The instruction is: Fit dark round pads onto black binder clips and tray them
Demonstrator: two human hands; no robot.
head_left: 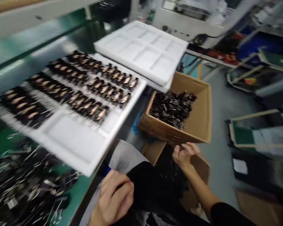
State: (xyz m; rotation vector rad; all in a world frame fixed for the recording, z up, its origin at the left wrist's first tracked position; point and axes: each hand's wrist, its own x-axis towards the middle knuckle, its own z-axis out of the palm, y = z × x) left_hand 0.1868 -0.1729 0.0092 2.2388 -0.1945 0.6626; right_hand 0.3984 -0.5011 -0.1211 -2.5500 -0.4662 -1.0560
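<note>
My left hand [115, 197] is curled closed above my lap, by the table edge, and no object shows in its fingers. My right hand [185, 153] has its fingers apart, close to the near wall of a cardboard box [202, 103]; whether it touches the wall I cannot tell. Inside that box lies a heap of small black and shiny pieces [172, 108]. Left of my hands, a white compartment tray [75, 138] carries rows of black binder clips [91, 106]. Loose black clips with silver wire handles [25, 185] are piled on the green tabletop [73, 188].
Another white compartment tray [141, 47] rests at the far end, overlapping the first. A second cardboard box [200, 169] with dark contents stands below my right hand. Framed racks [254, 128] are on the floor at right; a pale machine [179, 25] is behind.
</note>
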